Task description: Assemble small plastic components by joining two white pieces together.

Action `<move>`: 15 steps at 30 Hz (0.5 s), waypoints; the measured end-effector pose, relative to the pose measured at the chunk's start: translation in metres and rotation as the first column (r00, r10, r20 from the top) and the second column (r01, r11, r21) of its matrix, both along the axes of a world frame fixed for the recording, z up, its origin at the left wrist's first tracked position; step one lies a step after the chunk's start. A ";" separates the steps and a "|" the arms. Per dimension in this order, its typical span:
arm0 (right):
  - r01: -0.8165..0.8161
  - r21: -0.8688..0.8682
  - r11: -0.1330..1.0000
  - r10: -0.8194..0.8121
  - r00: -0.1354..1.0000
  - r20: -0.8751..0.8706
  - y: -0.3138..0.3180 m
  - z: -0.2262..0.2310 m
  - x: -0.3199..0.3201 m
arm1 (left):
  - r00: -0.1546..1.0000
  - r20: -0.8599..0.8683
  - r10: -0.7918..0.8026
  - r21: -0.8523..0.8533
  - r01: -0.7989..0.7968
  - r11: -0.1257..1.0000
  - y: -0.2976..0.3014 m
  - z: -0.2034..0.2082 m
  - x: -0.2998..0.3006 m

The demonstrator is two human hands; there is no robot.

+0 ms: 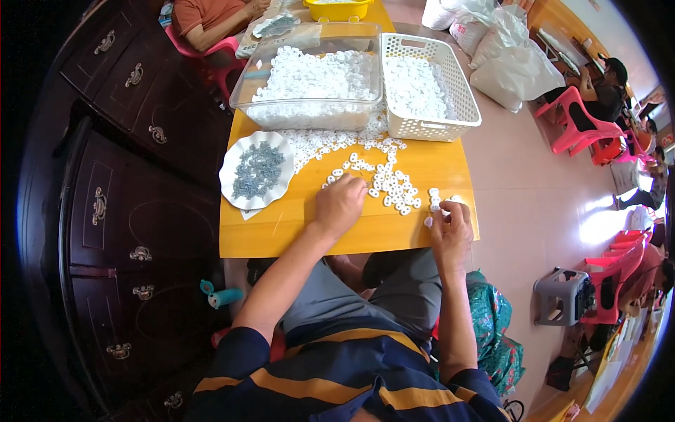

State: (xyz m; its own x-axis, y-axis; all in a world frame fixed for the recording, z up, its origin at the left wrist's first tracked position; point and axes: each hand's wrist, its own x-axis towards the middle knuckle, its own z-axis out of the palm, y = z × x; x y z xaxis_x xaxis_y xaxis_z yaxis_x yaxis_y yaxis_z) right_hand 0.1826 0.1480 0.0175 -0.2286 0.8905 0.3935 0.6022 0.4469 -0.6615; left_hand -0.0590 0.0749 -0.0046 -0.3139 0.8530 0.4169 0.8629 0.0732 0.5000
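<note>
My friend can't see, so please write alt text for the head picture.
A person's left hand and right hand are among small white pieces on a yellow table. Left of them is a scalloped plate of grey bits; beyond stand a clear bin and white basket, both holding more.

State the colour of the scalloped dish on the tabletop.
White; the scalloped dish shows best in the head view.
</note>
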 end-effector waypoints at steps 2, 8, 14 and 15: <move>-0.079 0.061 0.995 0.077 0.996 0.034 0.000 0.000 -0.004 | 0.999 0.045 -0.012 0.081 0.009 0.997 -0.008 0.001 0.002; -0.207 0.205 0.957 0.150 0.953 0.263 0.002 -0.008 -0.034 | 0.992 0.119 -0.039 0.097 0.027 0.995 -0.038 0.012 0.007; -0.267 0.171 0.948 0.189 0.909 0.371 -0.003 -0.014 -0.046 | 0.977 0.207 -0.046 0.081 0.030 0.996 -0.063 0.022 0.011; -0.299 0.159 0.941 0.225 0.903 0.366 -0.006 -0.014 -0.048 | 0.977 0.209 -0.045 0.081 0.029 0.996 -0.065 0.021 0.011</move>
